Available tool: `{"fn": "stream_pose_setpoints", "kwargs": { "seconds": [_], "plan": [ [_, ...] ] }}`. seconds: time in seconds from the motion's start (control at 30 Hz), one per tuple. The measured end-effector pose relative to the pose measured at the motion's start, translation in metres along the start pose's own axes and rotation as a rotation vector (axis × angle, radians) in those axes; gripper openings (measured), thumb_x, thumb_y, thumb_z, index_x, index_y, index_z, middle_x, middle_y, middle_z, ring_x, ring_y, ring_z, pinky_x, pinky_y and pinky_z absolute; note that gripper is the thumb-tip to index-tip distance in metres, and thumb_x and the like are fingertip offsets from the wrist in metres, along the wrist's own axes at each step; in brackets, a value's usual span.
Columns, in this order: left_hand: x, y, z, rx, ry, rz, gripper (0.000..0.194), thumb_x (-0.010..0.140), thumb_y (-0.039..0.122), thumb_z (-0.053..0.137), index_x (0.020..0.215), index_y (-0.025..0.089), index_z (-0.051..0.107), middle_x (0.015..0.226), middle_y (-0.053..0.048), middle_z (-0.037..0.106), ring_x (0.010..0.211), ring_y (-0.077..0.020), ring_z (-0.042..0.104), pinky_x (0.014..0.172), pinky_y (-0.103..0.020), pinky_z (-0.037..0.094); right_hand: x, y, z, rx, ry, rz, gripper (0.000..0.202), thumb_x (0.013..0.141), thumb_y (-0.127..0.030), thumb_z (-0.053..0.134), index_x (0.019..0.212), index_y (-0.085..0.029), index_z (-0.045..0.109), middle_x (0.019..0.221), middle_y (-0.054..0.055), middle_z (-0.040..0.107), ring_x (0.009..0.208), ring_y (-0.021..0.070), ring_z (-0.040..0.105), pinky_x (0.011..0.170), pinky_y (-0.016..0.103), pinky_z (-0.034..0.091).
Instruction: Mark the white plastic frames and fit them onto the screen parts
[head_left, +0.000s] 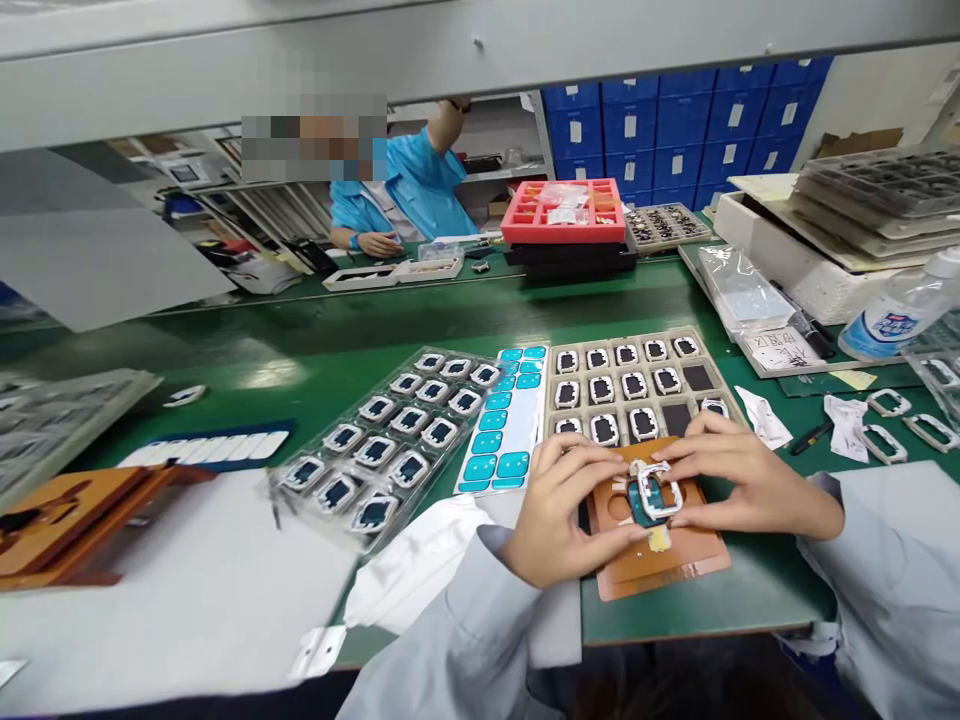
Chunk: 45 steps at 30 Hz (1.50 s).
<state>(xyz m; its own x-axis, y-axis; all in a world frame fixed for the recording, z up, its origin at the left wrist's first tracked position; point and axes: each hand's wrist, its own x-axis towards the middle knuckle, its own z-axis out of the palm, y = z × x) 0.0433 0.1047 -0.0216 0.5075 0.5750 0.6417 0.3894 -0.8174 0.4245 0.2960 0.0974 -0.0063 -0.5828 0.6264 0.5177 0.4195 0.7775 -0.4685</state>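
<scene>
Both my hands meet over an orange-brown fixture plate [660, 568] on the green bench. My right hand [750, 482] pinches a white, rounded-square frame [677, 492], like a watch case, between thumb and fingers. The frame is tilted over a small dark-teal piece [636, 502] in the middle of the plate. My left hand [570, 510] curls in from the left, thumb and fingertips at the edges of the teal piece; its exact contact is partly hidden. A yellow patch [659, 539] shows just below the frame.
Behind the plate lies a beige tray [551, 385] of white frames with dark centres. Left of it are a sheet of teal stickers [487, 442] and a clear tray [442, 470] of similar parts. A bottle [892, 312] and loose frames [885, 445] lie right. A co-worker [409, 190] sits opposite.
</scene>
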Motion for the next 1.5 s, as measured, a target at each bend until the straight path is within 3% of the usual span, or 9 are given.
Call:
{"fn": "stream_pose_setpoints", "kwargs": {
  "seconds": [0.1,0.47,0.6,0.73,0.87,0.97,1.17,1.37,1.5],
  "plan": [
    [0.001,0.003,0.002,0.066,-0.035,-0.057,0.057,0.071,0.061,0.075,0.11,0.02,0.066,0.102,-0.01,0.07,0.102,-0.0283,0.054,0.089,-0.046,0.043,-0.001,-0.007,0.012,-0.021,0.037,-0.016,0.024,0.084,-0.039,0.073,0.102,-0.023,0.071,0.108,0.008,0.073,0.086,0.0231,0.053,0.072,0.041,0.051],
    [-0.001,0.004,0.003,0.091,-0.116,-0.079,0.052,0.071,0.059,0.075,0.108,0.023,0.068,0.105,-0.008,0.07,0.106,-0.0289,0.052,0.091,-0.047,0.041,-0.002,-0.007,0.013,-0.009,-0.025,0.039,0.023,0.086,-0.04,0.071,0.103,-0.026,0.073,0.11,0.008,0.073,0.088,0.0241,0.053,0.073,0.041,0.053],
    [-0.002,0.001,0.006,0.009,-0.168,-0.134,0.047,0.069,0.055,0.079,0.101,0.023,0.069,0.109,-0.008,0.068,0.107,-0.0286,0.05,0.092,-0.046,0.043,-0.001,-0.006,0.015,-0.043,-0.065,0.031,0.018,0.086,-0.039,0.07,0.093,-0.023,0.073,0.107,0.008,0.073,0.086,0.0233,0.052,0.071,0.039,0.049],
    [-0.002,-0.002,0.01,-0.171,-0.116,-0.142,0.051,0.072,0.058,0.076,0.11,0.025,0.068,0.111,-0.009,0.065,0.109,-0.0273,0.048,0.098,-0.047,0.042,-0.001,-0.005,0.017,-0.006,-0.02,0.031,0.023,0.083,-0.042,0.073,0.094,-0.022,0.068,0.1,0.008,0.071,0.083,0.0222,0.052,0.071,0.037,0.047],
    [-0.004,-0.004,0.014,-0.242,-0.185,-0.092,0.077,0.068,0.064,0.073,0.137,0.036,0.051,0.135,-0.01,0.05,0.123,-0.0302,0.04,0.109,-0.054,0.031,-0.002,-0.006,0.024,0.164,0.085,0.138,0.038,0.075,-0.047,0.079,0.096,-0.022,0.059,0.087,0.004,0.06,0.078,0.0194,0.055,0.068,0.032,0.046],
    [-0.006,-0.005,0.015,-0.196,-0.199,-0.089,0.087,0.069,0.065,0.073,0.145,0.039,0.039,0.144,-0.01,0.04,0.129,-0.0332,0.033,0.112,-0.057,0.025,-0.004,-0.005,0.03,0.461,0.132,0.213,0.044,0.077,-0.048,0.077,0.1,-0.023,0.05,0.093,0.003,0.058,0.085,0.0177,0.06,0.073,0.029,0.049],
    [-0.006,-0.007,0.014,-0.117,-0.087,-0.064,0.074,0.079,0.065,0.063,0.144,0.039,0.04,0.137,-0.009,0.046,0.123,-0.0311,0.035,0.109,-0.053,0.027,-0.004,-0.001,0.031,0.885,0.015,0.359,0.049,0.077,-0.045,0.079,0.103,-0.023,0.044,0.099,0.003,0.065,0.093,0.018,0.065,0.081,0.03,0.049],
    [-0.004,-0.007,0.015,-0.064,-0.014,0.0,0.059,0.084,0.057,0.063,0.139,0.039,0.048,0.133,-0.006,0.05,0.119,-0.0271,0.037,0.106,-0.047,0.031,-0.002,0.0,0.026,0.986,-0.025,0.407,0.048,0.076,-0.04,0.081,0.103,-0.024,0.045,0.098,0.001,0.07,0.083,0.0149,0.064,0.079,0.028,0.046],
    [-0.005,-0.007,0.017,-0.032,0.003,0.011,0.053,0.085,0.055,0.062,0.134,0.037,0.053,0.129,-0.006,0.053,0.117,-0.0268,0.039,0.104,-0.047,0.034,-0.002,0.0,0.026,1.006,-0.045,0.419,0.048,0.077,-0.039,0.081,0.107,-0.024,0.046,0.099,0.001,0.071,0.088,0.0151,0.065,0.083,0.029,0.046]
  ]
}}
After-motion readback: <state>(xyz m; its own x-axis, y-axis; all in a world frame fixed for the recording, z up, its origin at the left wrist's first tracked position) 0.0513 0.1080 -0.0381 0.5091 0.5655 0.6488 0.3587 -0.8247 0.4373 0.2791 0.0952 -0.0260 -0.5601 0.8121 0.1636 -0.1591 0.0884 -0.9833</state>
